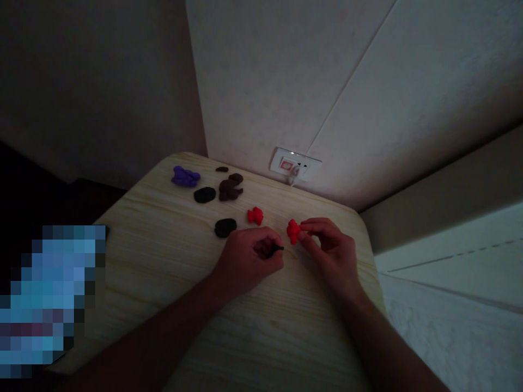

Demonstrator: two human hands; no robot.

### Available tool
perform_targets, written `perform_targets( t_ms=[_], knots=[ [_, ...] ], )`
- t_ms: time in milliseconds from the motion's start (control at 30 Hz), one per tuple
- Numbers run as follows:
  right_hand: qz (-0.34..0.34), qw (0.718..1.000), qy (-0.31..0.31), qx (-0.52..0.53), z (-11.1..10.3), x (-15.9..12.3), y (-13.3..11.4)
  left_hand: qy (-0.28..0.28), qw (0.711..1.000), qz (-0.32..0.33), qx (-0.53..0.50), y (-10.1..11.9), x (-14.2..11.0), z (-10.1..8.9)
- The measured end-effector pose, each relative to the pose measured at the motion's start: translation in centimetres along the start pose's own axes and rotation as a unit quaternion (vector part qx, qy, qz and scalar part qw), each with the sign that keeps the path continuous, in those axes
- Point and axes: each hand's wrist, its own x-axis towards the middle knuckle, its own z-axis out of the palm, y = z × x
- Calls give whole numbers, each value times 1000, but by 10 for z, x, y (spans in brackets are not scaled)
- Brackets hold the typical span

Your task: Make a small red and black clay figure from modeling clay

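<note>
Between the thumb and fingers of my left hand (247, 258) is a small black piece of what looks like modelling clay (278, 248), its dark tip poking out to the right. My right hand (337, 253) pinches a small red clay figure (293, 231) with rounded lumps, holding it at its right side. The two hands are apart, with the red figure just beyond the black tip. Behind my left hand sits a second red clay figure (255, 216). A flattened black clay lump (225, 227) lies right by my left knuckles.
Farther back on the light wooden table (175, 245) lie a purple clay figure (186, 177), another black lump (205, 195), a brown clay figure (230, 190) and a small brown bit (222, 169). A wall socket (295, 162) is behind the table. A pixelated bright screen (49, 299) is at left.
</note>
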Motion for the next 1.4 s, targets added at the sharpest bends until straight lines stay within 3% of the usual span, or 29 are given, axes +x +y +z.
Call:
perform_targets(
  t_ms=[267,633,967,1133,1300,1400],
  knots=[
    [-10,1000,0,0,2,1,3,-14,999,-41,-27,-3,-1,1],
    [-16,999,-11,27,3,1,-2,-35,994,-41,-97,-8,2,0],
    [-16,999,-14,35,6,-1,-1,-28,996,-28,-77,-5,3,-1],
    [-3,1000,-1,-21,4,1,-1,-9,998,19,-54,-7,4,-2],
    [-66,991,19,-115,0,2,-3,21,999,39,-30,-9,4,-3],
    [-94,982,-9,-161,-1,0,-2,35,998,48,-13,-7,4,-3]
  ],
)
